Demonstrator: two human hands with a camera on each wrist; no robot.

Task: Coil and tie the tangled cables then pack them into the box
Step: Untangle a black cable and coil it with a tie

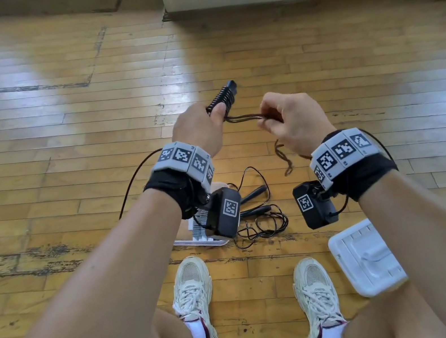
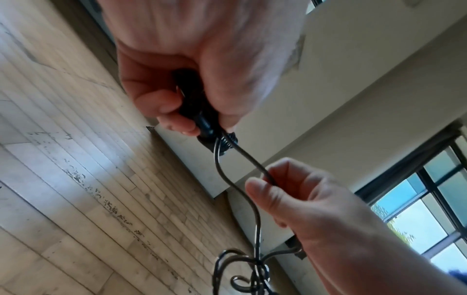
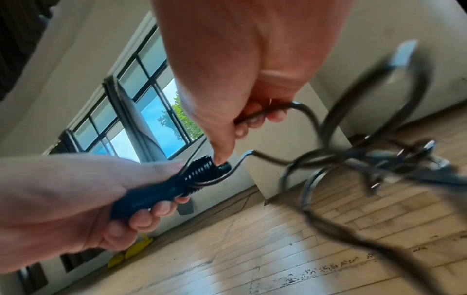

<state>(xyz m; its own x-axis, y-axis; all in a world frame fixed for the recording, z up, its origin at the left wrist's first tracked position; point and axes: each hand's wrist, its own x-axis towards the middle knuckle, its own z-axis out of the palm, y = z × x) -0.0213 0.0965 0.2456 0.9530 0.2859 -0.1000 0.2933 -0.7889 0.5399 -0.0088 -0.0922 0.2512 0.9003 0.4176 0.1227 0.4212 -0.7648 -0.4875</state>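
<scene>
Black handle: ribbed handle (image 1: 223, 98), apparently of a skipping rope, raised above the wooden floor (image 1: 58, 123); the left hand (image 1: 199, 128) has its fingers curled fully around it, thumb laid along the ribs.
Cord: thin dark cord (image 1: 245, 118) leaves the handle's ribbed end and runs across to the right hand (image 1: 291, 121), which pinches it between thumb and curled fingers; the rest hangs below that hand in a loose twisted tangle.
Floor pile: a second black cable (image 1: 261, 221) with two slim handles lies uncoiled on the floor between the wrists, beside a white slatted tray (image 1: 200, 234).
Box: white plastic box (image 1: 365, 257) rests on the floor to the right, by the right shoe (image 1: 315, 295), nothing seen packed in it.
Risk: the hanging tangle looks knotted; winding turns on before it is freed would likely lock the knot tighter.
Risk: a light pinch may let the cord slip, and springy turns would unwind off the handle.
</scene>
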